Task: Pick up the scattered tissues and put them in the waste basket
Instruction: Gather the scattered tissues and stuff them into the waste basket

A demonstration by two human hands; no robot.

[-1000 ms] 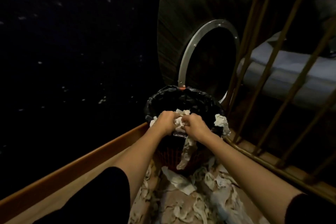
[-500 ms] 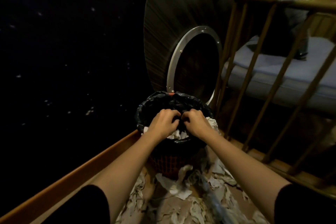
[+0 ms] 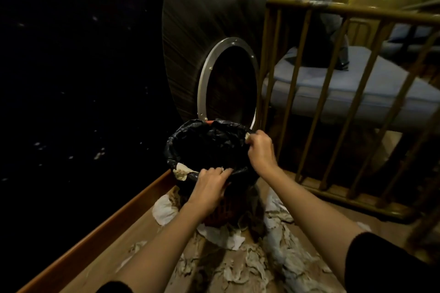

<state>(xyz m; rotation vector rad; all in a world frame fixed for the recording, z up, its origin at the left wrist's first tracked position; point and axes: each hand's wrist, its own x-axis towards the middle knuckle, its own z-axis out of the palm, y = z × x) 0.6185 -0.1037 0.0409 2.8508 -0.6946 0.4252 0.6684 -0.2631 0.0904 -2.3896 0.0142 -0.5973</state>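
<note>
The waste basket (image 3: pixel 190 133), lined with a black bag, stands on the floor ahead of me. My left hand (image 3: pixel 209 184) lies over its near rim, fingers curled on a small white bit of tissue. A larger tissue (image 3: pixel 181 172) hangs over the rim just left of that hand. At the basket's right rim, my right hand (image 3: pixel 260 152) pinches a small pale scrap of tissue (image 3: pixel 247 137). Several crumpled tissues (image 3: pixel 240 263) are scattered on the floor around the basket's foot. The inside of the basket is too dark to see.
A wooden railing (image 3: pixel 307 83) with upright bars stands close on the right, a mattress (image 3: pixel 357 93) behind it. A large round dark panel with a metal ring (image 3: pixel 207 78) rises behind the basket. A wooden ledge (image 3: pixel 107 223) borders the left, with darkness beyond.
Both hands were together over the basket's middle, pushing a bundle of tissues in. That bundle is gone from view, and the hands have parted to the near and right rims.
</note>
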